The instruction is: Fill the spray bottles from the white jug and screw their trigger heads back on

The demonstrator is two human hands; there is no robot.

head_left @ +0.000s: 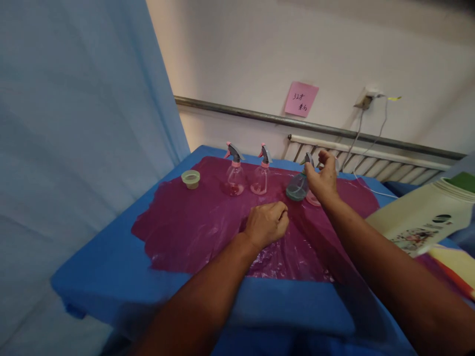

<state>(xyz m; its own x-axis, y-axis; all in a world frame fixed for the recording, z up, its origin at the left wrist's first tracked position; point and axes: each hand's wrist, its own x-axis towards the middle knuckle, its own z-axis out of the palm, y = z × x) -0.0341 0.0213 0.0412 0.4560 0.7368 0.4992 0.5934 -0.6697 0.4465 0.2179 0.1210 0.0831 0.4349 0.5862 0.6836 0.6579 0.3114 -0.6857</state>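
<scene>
My left hand (267, 223) is curled closed low over the purple plastic sheet (178, 222); what its fingers hold, if anything, is hidden. Fingers apart, my right hand (323, 179) is at the head of a spray bottle with greenish liquid (297, 188); whether it touches the bottle I cannot tell. Partly behind that hand stands another spray bottle with a pink base (313, 199). Two clear spray bottles with pink and grey triggers, one on the left (235, 179) and one nearer the middle (260, 179), stand upright on the sheet.
A small round tub (191, 179) sits at the sheet's left. On the right a large whitish jug (419, 212) with a green cap leans in. The blue table (111, 262) borders a blue curtain (81, 109). Behind are a metal rail (237, 112), radiator (393, 168) and hanging cable (358, 133).
</scene>
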